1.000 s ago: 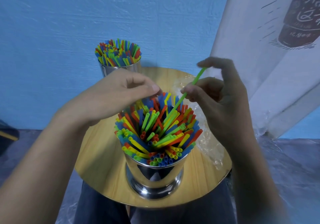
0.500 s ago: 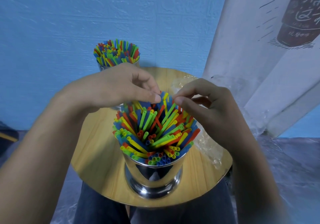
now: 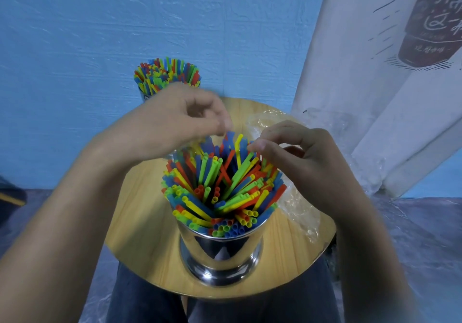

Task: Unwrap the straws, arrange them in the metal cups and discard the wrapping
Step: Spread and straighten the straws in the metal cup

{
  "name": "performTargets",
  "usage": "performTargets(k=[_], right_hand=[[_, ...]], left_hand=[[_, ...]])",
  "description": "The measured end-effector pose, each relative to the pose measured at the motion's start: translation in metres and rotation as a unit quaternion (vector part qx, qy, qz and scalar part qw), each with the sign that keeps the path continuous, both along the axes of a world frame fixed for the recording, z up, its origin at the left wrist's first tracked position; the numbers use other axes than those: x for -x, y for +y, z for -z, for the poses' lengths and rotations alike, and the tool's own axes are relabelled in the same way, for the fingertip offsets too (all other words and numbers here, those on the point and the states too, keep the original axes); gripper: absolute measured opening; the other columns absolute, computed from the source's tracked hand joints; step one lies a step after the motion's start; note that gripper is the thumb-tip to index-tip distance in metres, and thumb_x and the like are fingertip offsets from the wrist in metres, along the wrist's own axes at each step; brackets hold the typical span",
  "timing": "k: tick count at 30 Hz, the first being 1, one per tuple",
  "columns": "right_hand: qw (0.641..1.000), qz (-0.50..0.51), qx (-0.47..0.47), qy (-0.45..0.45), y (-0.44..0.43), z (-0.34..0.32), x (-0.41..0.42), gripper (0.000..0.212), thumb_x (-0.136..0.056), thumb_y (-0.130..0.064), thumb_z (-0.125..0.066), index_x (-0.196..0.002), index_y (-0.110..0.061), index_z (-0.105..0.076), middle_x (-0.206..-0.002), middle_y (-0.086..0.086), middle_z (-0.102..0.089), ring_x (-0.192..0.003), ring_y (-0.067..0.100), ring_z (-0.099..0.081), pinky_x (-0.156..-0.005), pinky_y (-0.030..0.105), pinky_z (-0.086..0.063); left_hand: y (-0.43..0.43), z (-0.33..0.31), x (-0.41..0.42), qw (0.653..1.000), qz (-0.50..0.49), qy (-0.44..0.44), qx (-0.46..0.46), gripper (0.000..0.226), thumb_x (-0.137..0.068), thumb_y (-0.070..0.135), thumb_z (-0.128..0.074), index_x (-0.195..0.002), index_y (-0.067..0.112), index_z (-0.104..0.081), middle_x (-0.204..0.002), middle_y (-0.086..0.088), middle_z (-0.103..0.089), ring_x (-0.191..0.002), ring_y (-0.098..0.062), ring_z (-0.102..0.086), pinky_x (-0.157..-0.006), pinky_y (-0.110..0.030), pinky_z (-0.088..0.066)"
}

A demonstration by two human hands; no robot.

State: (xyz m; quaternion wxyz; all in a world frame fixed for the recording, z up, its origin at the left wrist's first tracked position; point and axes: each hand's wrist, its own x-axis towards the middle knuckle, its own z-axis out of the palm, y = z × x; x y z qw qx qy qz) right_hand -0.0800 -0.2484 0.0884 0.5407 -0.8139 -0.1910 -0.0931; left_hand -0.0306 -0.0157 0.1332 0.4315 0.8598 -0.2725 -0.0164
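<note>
**Head view.** Two bare hands are shown above the near metal cup [image 3: 221, 255]. It stands upright on the round wooden surface [image 3: 140, 222] and is packed with red, blue, green and yellow straws [image 3: 220, 190] that fan outward past its rim. This cup lies directly below the fingers of both hands.

The left hand [image 3: 172, 125] is smeared by motion. Its fingers [image 3: 212, 105] are curled, with thumb and forefinger brought together just over the straw tips at the far side. Whether a straw is pinched there cannot be told.

The fingers [image 3: 275, 131] of the right hand [image 3: 307, 165] are loosely curled and released. A gap is seen between thumb and forefinger, nothing is grasped, and the thumb tip lies at the topmost straw ends.

The far metal cup [image 3: 145, 95], likewise filled with straws, is seen beyond the left fingers and is largely hidden by that hand. Crumpled clear wrapping [image 3: 300, 207] lies on the surface beneath and to the right of the right fingers, beside the near metal cup. A blue wall [image 3: 100, 35] and a white printed banner [image 3: 375, 97] are seen behind.
</note>
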Motion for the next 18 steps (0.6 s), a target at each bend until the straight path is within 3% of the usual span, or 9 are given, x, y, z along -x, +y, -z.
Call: performTargets(k=[4,8,14,18], right_hand=[[1.000,0.012,-0.013,-0.007,0.001,0.001,0.000,0.012,-0.099,-0.022,-0.065,-0.098,-0.026,-0.076,-0.091,-0.012,-0.073,-0.093,0.008,-0.070,-0.072,0.018,-0.053],[1.000,0.020,-0.012,-0.006,0.002,0.004,-0.002,0.016,-0.099,-0.020,-0.066,-0.109,-0.029,-0.076,-0.096,-0.013,-0.072,-0.098,0.008,-0.068,-0.075,0.020,-0.056],[0.999,0.010,-0.035,-0.022,0.004,-0.001,0.001,0.019,-0.098,-0.015,-0.066,-0.102,-0.032,-0.075,-0.094,-0.012,-0.075,-0.092,0.006,-0.070,-0.072,0.017,-0.054],[0.997,0.025,-0.068,-0.042,0.003,-0.002,0.001,0.020,-0.098,-0.012,-0.066,-0.102,-0.029,-0.075,-0.094,-0.005,-0.076,-0.091,0.014,-0.071,-0.075,0.026,-0.058]], left_hand=[[0.009,-0.008,-0.001,0.980,-0.058,-0.070,0.177,0.008,-0.093,0.026,-0.070,-0.086,0.026,-0.073,-0.074,0.002,-0.072,-0.071,-0.011,-0.064,-0.073,-0.030,-0.052],[0.010,-0.010,0.001,0.938,-0.102,-0.110,0.312,0.011,-0.096,0.026,-0.063,-0.087,0.030,-0.069,-0.067,0.010,-0.065,-0.062,-0.011,-0.056,-0.063,-0.029,-0.048],[0.013,-0.005,0.001,0.887,-0.139,-0.046,0.439,0.017,-0.105,0.022,-0.053,-0.090,0.021,-0.059,-0.067,0.011,-0.059,-0.059,-0.007,-0.052,-0.058,-0.022,-0.045],[0.014,0.000,0.001,0.869,-0.126,0.007,0.478,0.016,-0.104,0.020,-0.054,-0.088,0.020,-0.058,-0.069,0.009,-0.059,-0.060,-0.007,-0.052,-0.058,-0.021,-0.045]])
